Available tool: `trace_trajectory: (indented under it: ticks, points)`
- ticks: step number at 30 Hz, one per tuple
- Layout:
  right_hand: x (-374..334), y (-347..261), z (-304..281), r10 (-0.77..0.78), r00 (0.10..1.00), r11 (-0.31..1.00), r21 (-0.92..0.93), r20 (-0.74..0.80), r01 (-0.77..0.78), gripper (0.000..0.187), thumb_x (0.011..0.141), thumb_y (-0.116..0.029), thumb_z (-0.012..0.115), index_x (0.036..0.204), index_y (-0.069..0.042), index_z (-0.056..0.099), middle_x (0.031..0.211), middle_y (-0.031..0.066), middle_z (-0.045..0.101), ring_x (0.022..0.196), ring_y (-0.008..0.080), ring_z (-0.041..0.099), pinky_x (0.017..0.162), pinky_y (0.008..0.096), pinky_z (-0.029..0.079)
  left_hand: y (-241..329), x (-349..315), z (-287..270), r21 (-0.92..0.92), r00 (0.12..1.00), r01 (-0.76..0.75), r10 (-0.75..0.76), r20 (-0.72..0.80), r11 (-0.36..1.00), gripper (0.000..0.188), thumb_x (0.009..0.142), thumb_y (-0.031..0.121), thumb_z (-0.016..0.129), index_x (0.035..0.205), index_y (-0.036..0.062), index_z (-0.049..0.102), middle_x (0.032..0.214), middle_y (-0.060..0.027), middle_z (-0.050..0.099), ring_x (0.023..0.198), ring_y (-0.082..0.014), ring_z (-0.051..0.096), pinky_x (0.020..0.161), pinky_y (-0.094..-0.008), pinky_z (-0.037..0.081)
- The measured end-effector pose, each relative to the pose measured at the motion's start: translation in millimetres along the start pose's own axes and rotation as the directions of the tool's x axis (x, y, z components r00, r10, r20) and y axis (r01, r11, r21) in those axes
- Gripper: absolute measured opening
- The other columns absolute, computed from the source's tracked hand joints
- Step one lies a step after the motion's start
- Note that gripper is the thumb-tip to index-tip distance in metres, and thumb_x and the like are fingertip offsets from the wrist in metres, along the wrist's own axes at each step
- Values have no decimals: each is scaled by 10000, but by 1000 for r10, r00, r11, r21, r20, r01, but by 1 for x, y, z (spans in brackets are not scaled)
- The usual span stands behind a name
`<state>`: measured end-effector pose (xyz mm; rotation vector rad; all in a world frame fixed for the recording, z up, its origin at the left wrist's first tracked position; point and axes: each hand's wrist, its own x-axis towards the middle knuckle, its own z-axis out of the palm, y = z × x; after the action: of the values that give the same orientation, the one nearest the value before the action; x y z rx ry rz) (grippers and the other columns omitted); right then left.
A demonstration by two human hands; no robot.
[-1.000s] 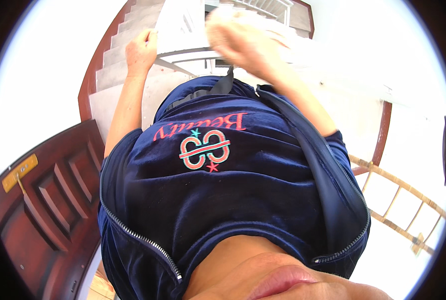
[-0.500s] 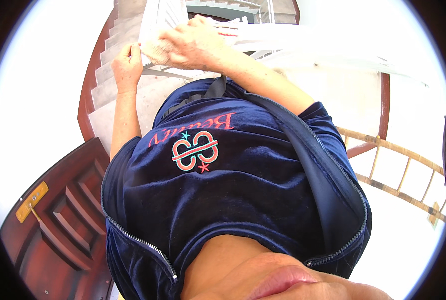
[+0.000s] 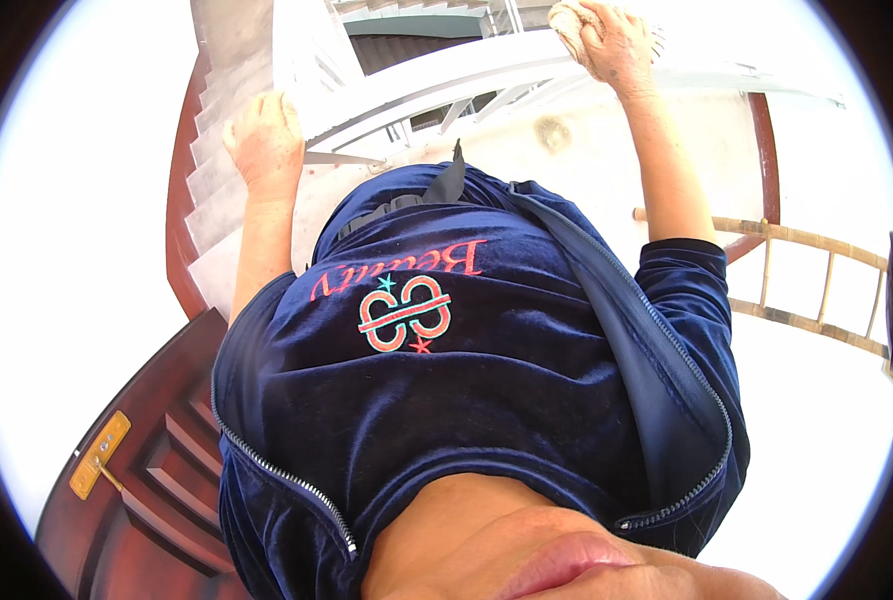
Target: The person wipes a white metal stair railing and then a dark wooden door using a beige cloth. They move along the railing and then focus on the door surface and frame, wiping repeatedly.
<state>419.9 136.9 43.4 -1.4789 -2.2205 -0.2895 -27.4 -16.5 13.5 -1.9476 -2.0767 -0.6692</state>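
Note:
My right hand (image 3: 624, 52) is stretched out far to the right, closed around a crumpled beige cloth (image 3: 571, 28). The cloth lies against the white handrail (image 3: 467, 76), which curves across in front of my body. Beside the left end of that rail, my left hand (image 3: 267, 140) is closed with its fingers curled over. Whatever its fingers grip is hidden and washed out by glare.
Stone stairs (image 3: 212, 165) climb at the left, edged with dark red. A dark red door (image 3: 157, 500) with a brass handle plate (image 3: 100, 456) stands at the lower left. A bamboo ladder (image 3: 812, 238) is at the right. More steps show below, past the railing.
My right hand has swept right along the handrail with the cloth, away from my left hand. My left hand has shifted slightly to the right. The door appears lower and further right.

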Motion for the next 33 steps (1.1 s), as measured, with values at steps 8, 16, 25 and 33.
trace_trajectory:
  ticks: [8,16,25,33]
  points:
    - [-1,-8,10,64,991,997,43,-116,-59,273,851,-322,629,1003,-133,754,982,152,699,1013,368,607,1024,518,402,75,37,12,-395,878,-421,476,46,817,556,890,497,704,1218,50,664,1062,-129,693,1011,-304,673,895,-411,526]
    - [-6,-44,-3,-98,940,990,-131,-326,58,217,853,-297,663,838,-93,735,855,151,681,874,376,615,964,509,443,153,72,11,-345,686,-394,522,507,852,955,778,688,719,1481,97,458,1203,-186,664,1099,-348,666,905,-462,548]
    - [-18,-30,7,-102,883,995,-58,-457,85,120,837,-183,639,843,-83,705,921,96,691,915,346,628,963,522,436,216,86,50,-424,651,-273,490,580,864,578,867,533,686,1166,58,544,1084,-177,720,1020,-370,699,844,-481,555]
    - [-21,-40,25,108,907,989,138,-406,-56,181,800,-244,703,928,-124,747,932,61,721,950,288,651,1101,503,378,238,122,59,-440,544,-377,579,607,815,600,776,540,739,1044,6,687,1024,-211,740,989,-365,714,867,-468,563]
